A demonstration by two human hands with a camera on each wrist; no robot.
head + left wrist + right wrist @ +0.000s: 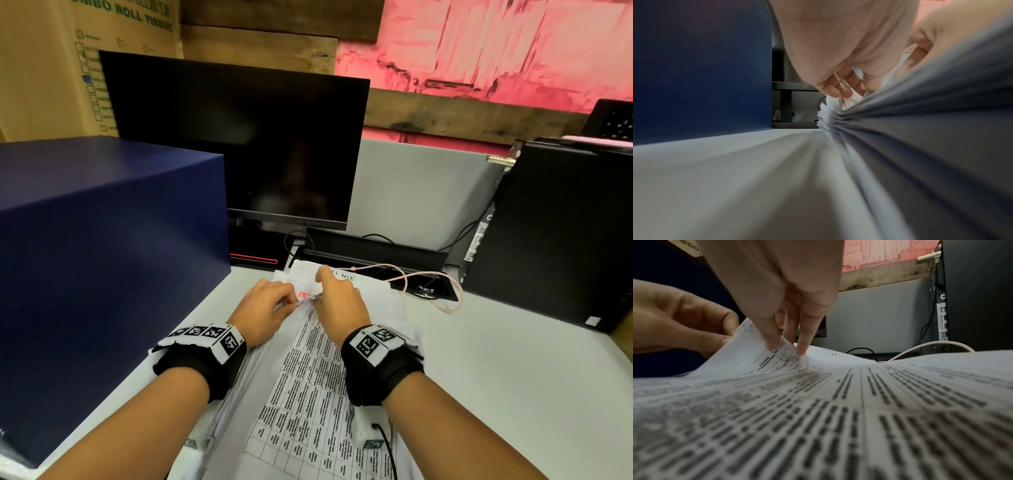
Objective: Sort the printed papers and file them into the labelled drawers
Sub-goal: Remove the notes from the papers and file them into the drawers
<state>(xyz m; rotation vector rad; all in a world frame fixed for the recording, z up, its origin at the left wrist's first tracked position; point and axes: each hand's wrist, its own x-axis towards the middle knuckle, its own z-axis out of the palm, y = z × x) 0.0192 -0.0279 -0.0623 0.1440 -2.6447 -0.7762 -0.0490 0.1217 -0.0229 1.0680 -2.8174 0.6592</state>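
Observation:
A stack of printed papers [308, 394] with dense tables lies on the grey desk [513, 377] between my forearms. At its far end the top sheet [748, 353] curls up at the left corner. My left hand [267, 305] pinches that raised corner between thumb and fingers, as the right wrist view shows [694, 324]. My right hand [342, 301] is beside it, its straight fingertips [801, 350] pressing down on the same sheet. In the left wrist view the papers' fanned edges [920, 129] fill the right side. A navy blue box [102, 240] stands close on the left; no drawer labels show.
A dark monitor [239, 144] stands behind the papers, and a black computer tower [555, 233] at the right. A pink cable [428, 284] loops on the desk past the stack. A cardboard carton [51, 68] rises at the back left, a grey partition [418, 192] behind.

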